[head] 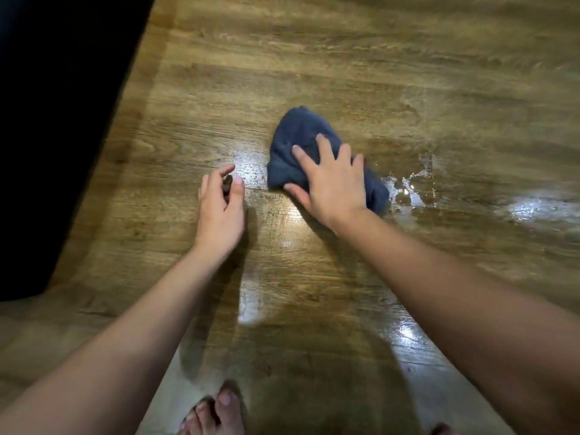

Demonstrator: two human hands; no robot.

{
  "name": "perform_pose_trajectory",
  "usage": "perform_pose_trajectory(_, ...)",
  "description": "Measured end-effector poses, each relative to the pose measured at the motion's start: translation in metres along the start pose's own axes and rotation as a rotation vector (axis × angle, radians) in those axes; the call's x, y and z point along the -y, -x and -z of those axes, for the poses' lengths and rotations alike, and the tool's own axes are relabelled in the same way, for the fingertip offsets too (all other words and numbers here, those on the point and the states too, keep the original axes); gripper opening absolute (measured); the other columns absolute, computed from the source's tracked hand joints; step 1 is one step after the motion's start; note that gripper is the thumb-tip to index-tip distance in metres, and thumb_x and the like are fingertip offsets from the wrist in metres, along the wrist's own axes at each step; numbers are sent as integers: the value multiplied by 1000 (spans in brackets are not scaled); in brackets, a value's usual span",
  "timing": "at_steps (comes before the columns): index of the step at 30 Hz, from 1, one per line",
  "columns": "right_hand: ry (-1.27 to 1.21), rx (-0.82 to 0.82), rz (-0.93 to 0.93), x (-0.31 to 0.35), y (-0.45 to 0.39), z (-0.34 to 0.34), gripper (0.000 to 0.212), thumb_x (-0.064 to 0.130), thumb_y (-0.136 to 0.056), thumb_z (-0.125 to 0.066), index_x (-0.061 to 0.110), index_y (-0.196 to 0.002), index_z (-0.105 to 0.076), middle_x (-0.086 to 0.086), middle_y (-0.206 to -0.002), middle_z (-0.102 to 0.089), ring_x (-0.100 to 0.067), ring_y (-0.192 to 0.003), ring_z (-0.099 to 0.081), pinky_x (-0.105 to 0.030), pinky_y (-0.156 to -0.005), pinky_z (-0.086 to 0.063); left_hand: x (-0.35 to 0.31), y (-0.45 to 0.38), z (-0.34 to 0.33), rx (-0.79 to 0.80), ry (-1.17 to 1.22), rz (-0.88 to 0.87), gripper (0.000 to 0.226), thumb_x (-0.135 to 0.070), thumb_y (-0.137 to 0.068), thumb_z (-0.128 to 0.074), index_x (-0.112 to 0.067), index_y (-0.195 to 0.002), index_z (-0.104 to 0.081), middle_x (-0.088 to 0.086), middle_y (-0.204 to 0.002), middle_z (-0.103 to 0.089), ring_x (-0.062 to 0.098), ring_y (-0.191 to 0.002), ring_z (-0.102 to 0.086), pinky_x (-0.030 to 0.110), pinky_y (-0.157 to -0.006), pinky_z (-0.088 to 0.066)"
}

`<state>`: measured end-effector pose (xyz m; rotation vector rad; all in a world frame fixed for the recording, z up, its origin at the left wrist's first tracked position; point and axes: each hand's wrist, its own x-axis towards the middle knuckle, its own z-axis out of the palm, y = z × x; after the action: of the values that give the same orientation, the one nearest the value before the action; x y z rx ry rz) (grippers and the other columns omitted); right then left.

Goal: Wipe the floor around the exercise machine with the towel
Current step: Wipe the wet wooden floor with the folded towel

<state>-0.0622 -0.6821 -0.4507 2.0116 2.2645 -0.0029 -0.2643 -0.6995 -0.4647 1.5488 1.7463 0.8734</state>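
Bare toes [216, 406]; towel [301, 142] under right hand [332, 180]

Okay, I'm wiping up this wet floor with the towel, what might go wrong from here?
1. Water lies pooled just right of the blue towel, and bare toes are close below; stepping onto the wet wood floor could mean a slip.
2. The towel is bunched under the right hand, so it may push the water along rather than soak it up.
3. The left hand hovers loosely curled and holds nothing, giving little support if you lean further.
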Motion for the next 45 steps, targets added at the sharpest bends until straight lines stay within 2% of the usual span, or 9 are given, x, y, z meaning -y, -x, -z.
perform_pose_trajectory(5,-11,-18,538,28,120,-6,66,61,-82,-64,33,-141,-54,-16,-146,-51,-49,-106,-59,-57,-86,-50,0,-11,5,32,-204,-39,31,-33,-97,-48,-23,-122,-62,3,-125,-58,26,-120,-45,37,-102,-32)
perform_pose_trajectory(11,-63,3,977,26,215,-28,39,28,-107,-33,32,-143,-47,-11,-145,-47,-41,-105,-59,-54,-83,-52,19,-7,5,139,-520,-202,35,-23,-91,-57,-37,-123,-64,-11,-140,-49,18,-129,-35,37,-94,-22)
perform_pose_trajectory(15,-47,-55,822,13,139,-22,48,34,-94,-43,35,-141,-51,-17,-144,-53,-41,-98,-62,-54,-79,-54,27,-8,7,102,-508,-247,38,-28,-96,-47,-35,-132,-56,-12,-140,-52,18,-125,-39,35,-90,-22)
perform_pose_trajectory(20,-4,-63,220,-35,-6,-8,62,58,-93,-49,39,-151,-36,-15,-153,-36,-42,-122,-45,-53,-95,-40,25,-11,4,87,-462,-179,41,-33,-98,-41,-30,-138,-47,-5,-136,-55,18,-124,-37,32,-91,-20)
perform_pose_trajectory(25,-157,-42,-293,-46,-74,1,61,57,-91,-59,38,-146,-43,-10,-147,-35,-41,-124,-39,-56,-100,-38,18,-9,-3,68,-520,-167,44,-42,-96,-38,-26,-136,-47,-2,-133,-55,21,-121,-39,35,-89,-19)
perform_pose_trajectory(33,-51,27,446,9,108,-5,63,54,-82,-65,34,-141,-54,-17,-143,-54,-43,-102,-60,-52,-84,-50,0,-38,-12,59,-476,-210,41,-47,-99,-35,-24,-127,-52,1,-126,-55,25,-119,-42,45,-94,-26)
perform_pose_trajectory(38,-55,27,858,1,177,-22,44,28,-103,-40,30,-147,-47,-15,-148,-48,-44,-107,-61,-56,-85,-50,-16,-61,-42,185,-495,-310,34,-41,-101,-38,-26,-128,-52,0,-125,-51,21,-121,-38,48,-99,-24)
perform_pose_trajectory(41,-26,-29,718,-24,119,-21,48,38,-97,-48,35,-145,-49,-16,-146,-52,-43,-103,-63,-55,-82,-51,-23,-77,-59,167,-517,-295,30,-38,-100,-38,-25,-121,-55,2,-125,-51,25,-122,-38,51,-101,-23)
perform_pose_trajectory(45,16,-99,222,-86,0,-16,59,54,-93,-49,37,-149,-42,-16,-152,-42,-43,-115,-51,-53,-90,-43,-30,-104,-70,17,-383,-114,24,-29,-98,-41,-25,-116,-57,1,-124,-55,25,-121,-40,41,-93,-22)
